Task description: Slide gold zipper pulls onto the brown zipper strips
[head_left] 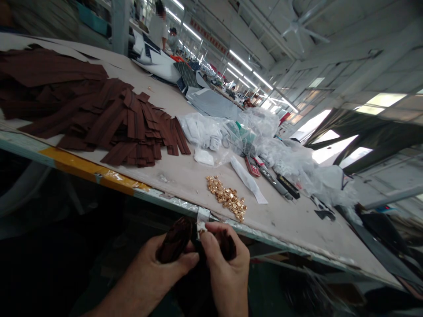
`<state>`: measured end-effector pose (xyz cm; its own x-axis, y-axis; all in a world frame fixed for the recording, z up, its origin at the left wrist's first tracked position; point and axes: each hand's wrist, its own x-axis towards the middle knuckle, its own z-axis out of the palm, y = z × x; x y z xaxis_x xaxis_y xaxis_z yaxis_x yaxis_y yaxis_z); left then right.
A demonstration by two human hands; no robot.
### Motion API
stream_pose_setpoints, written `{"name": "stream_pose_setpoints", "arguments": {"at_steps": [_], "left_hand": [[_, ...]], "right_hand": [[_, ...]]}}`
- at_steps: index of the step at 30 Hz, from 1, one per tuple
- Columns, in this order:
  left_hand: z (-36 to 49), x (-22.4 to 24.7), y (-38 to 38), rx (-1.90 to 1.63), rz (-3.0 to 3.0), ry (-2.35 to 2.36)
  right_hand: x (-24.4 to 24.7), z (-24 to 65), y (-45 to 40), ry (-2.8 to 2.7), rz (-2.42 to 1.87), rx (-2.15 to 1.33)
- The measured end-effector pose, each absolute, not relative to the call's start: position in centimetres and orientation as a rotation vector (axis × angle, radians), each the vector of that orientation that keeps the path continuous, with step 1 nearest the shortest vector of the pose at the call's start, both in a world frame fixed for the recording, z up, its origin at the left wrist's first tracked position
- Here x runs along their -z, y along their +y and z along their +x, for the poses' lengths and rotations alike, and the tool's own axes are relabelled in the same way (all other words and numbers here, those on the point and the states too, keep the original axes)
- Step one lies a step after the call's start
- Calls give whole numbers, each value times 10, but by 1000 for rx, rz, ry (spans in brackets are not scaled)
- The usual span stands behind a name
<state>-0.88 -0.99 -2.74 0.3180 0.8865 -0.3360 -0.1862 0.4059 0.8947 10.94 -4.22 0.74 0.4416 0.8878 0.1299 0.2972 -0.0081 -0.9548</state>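
Below the table's front edge, my left hand [155, 268] is closed round a bunched brown zipper tape [175, 240], its thumb pointing right. My right hand [226, 264] is closed beside it, with brown tape showing inside the curled fingers. Its thumb and forefinger meet at a small white fixture [202, 220] on the table edge. Something tiny and gold-coloured shows at the thumb tip, too small to make out fully. A pile of small gold zipper sliders [228, 197] lies on the table just beyond this hand.
Many cut brown zipper tapes [132, 119] are heaped at the left of the table [185, 180]. A white strip [249, 180], a red-and-grey box [253, 166], a cutter-like tool [276, 182] and clear plastic bags [291, 160] lie to the right. People [158, 28] stand far behind.
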Motion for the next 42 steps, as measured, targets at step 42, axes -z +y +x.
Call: {"name": "stream_pose_setpoints", "arguments": {"at_steps": [42], "left_hand": [[-13,21,-14,-611,392,814]], "right_hand": [[17,105,-60,-786,-1249,-942]]}}
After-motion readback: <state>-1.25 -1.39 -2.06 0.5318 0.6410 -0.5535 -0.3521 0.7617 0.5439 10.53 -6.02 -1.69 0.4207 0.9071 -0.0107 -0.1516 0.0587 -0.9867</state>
